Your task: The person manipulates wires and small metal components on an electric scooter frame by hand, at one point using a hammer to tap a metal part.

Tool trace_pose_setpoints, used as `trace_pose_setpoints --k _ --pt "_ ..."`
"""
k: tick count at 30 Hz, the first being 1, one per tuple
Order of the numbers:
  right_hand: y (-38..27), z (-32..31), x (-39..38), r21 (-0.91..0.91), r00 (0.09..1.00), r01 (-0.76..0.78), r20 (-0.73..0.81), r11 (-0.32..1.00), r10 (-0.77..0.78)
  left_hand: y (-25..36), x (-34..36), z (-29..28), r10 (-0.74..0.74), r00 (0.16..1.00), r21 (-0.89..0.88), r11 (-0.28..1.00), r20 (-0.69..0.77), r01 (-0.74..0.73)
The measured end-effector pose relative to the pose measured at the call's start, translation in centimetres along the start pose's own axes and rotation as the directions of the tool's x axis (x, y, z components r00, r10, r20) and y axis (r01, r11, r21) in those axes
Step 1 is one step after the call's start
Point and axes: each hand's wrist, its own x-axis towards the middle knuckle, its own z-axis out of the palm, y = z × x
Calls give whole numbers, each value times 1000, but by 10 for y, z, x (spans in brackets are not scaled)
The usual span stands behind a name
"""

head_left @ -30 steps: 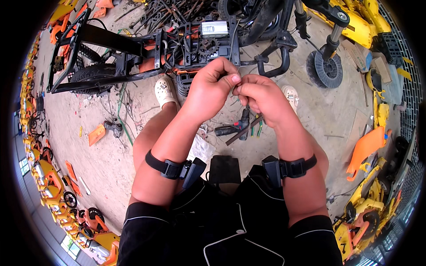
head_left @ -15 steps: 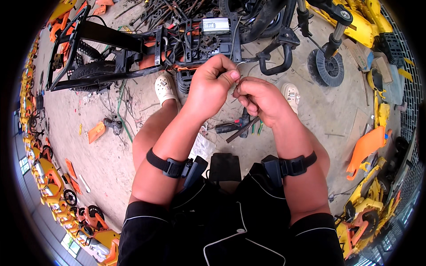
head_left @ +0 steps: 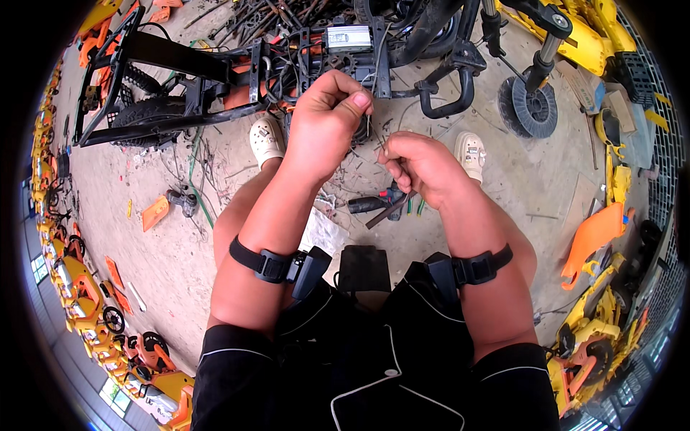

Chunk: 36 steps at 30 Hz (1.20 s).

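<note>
Black frame (head_left: pixel 172 59) beyond, left grip (head_left: pixel 323 129) and right grip (head_left: pixel 425 165) pinch closed (on wire (head_left: pixel 377 138), apparently); likely straightening, next needing steady tension.

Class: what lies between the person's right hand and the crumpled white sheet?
In the head view, a cordless drill and a dark flat bar appear on the floor between the right hand and the crumpled white sheet.

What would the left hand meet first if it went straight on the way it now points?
Probably the black vehicle frame, just short of the silver box mounted on it; how far below the left hand it lies is unclear.
</note>
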Motion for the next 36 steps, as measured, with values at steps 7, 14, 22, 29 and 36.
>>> trace_pose_setpoints --k 7,14,22,29,36 --pt "6 -4 2 -31 1000 -14 -12 999 13 5 1 0 7 1000 12 1000 -10 -7" --pt "16 -10 5 -42 998 -61 -32 997 60 2 2 0 -26 998 36 999 -49 28" --pt "33 -16 11 -41 995 -85 -48 996 83 7 5 -3 7 997 3 1000 -83 -6" --pt "17 -24 -5 -156 996 89 8 984 -89 19 11 -11 -14 1000 -34 999 -20 14" --pt "-7 -12 -8 -360 870 346 -223 867 -440 14 8 0 -104 994 -82 991 19 105"
